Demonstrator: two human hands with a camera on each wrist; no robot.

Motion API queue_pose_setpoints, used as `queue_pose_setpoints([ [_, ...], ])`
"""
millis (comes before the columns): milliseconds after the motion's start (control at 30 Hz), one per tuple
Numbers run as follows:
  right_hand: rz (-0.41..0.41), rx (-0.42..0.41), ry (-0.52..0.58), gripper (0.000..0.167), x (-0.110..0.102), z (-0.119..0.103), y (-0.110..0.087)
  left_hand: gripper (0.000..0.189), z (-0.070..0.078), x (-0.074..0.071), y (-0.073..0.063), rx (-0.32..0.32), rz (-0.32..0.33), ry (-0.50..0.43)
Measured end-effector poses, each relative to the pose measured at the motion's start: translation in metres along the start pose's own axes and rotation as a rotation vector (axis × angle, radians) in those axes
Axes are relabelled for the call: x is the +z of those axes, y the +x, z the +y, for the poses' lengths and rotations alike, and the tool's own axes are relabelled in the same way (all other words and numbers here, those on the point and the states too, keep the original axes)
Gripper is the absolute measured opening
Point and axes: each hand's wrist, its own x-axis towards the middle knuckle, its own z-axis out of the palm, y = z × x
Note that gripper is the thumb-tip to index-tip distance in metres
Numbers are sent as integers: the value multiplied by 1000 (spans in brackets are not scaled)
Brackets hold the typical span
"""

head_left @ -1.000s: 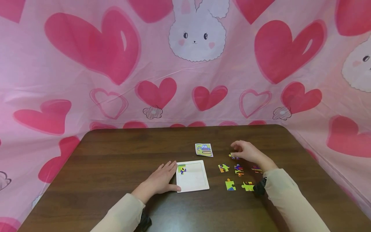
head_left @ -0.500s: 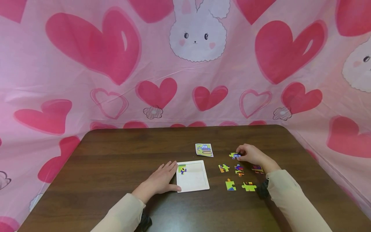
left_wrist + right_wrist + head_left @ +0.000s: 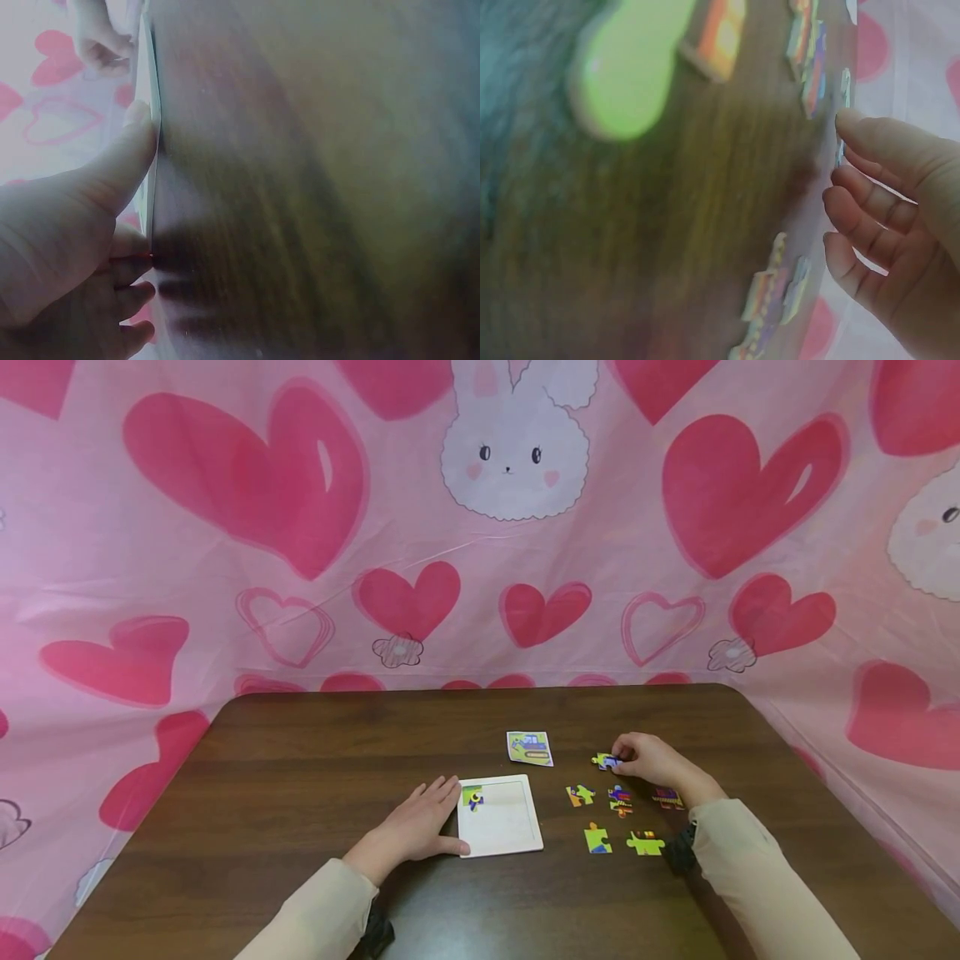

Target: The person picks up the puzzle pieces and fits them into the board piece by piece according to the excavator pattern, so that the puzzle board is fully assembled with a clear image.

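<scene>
My left hand (image 3: 416,822) lies with straight fingers along the left edge of a white puzzle tray (image 3: 498,835), thumb at its near corner. Inside the tray's upper left corner sits a green puzzle piece (image 3: 472,797). With thumb and forefinger, my right hand (image 3: 660,767) pinches the right end of a yellow-green and purple puzzle piece (image 3: 603,761), low at the table. In the right wrist view the thumb and fingertips meet at this piece's edge (image 3: 841,154), and much of it is hidden.
Loose puzzle pieces lie right of the tray: an orange-green one (image 3: 580,795), a purple-orange one (image 3: 620,801), a striped one (image 3: 667,797), and two green ones, left (image 3: 597,839) and right (image 3: 645,842). A picture card (image 3: 529,748) lies beyond the tray on the brown table (image 3: 337,735).
My right hand has drawn back slightly to the right from over the piece and now pinches its right end, so more of the piece shows. The left hand and tray have stayed put.
</scene>
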Motion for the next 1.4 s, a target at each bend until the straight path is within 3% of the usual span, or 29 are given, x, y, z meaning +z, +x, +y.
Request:
queue_pose_setpoints([
  [267,39,-64,24,18,-4,-24,6,89,-1,0,0,4,2,9],
  [600,44,-159,-7,22,2,-76,17,90,-2,0,0,13,12,27],
  [1000,22,-272,-43,24,30,-121,29,90,1,-1,1,-5,-1,39],
  [1200,-15,-331,-59,21,51,-131,35,89,2,-1,1,-12,-7,45],
  [1400,-30,-316,-64,21,65,-133,40,88,3,-3,-1,-1,-4,45],
])
